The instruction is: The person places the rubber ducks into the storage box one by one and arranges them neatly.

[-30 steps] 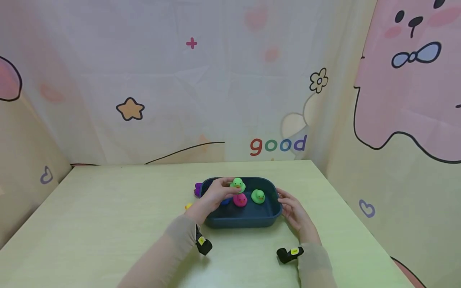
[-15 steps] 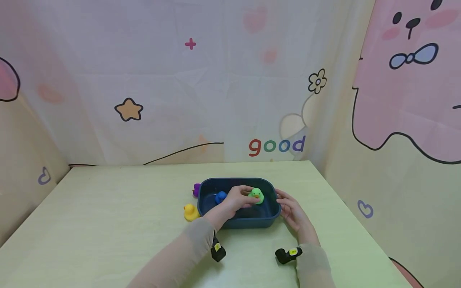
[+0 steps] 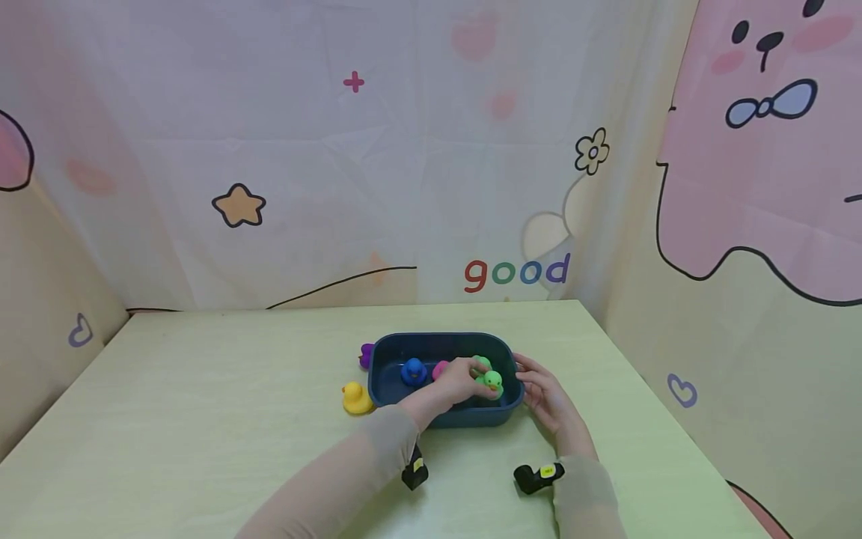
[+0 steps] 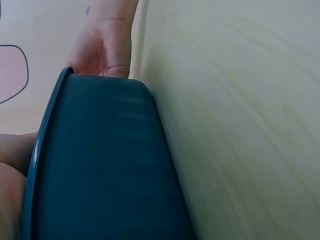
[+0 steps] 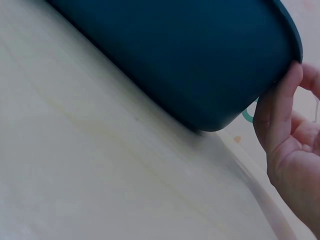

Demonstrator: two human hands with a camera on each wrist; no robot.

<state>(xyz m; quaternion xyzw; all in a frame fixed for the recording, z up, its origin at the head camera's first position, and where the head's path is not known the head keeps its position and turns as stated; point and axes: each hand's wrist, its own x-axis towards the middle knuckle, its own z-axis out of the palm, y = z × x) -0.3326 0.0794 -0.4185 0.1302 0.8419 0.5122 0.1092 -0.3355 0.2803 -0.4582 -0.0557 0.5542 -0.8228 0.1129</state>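
My left hand (image 3: pixel 459 380) reaches over the front wall of a dark blue plastic basin (image 3: pixel 471 418) and pinches a green rubber duck (image 3: pixel 494 380) low inside its right end. Just behind that duck sits another green rubber duck (image 3: pixel 481 362), partly covered by the fingers. A pink rubber duck (image 3: pixel 441 368) shows only in part behind the left hand. Further left in the basin is a blue rubber duck (image 3: pixel 414 372). At the basin's right end, my right hand (image 5: pixel 295 145) holds the rim with its fingertips. Both wrist views show mostly the basin's outer wall (image 4: pixel 105 150).
A yellow rubber duck (image 3: pixel 356 398) stands on the light wooden table (image 3: pixel 222 404) by the basin's left front corner. Behind it, a purple toy (image 3: pixel 367 355) is partly hidden by the basin's left end. Printed cloth walls (image 3: pixel 303 165) enclose the table's back and sides.
The left hand has carried the green duck rightward and down into the basin, in front of the other green duck. The blue and yellow ducks have come into fuller view. My right hand stays put.
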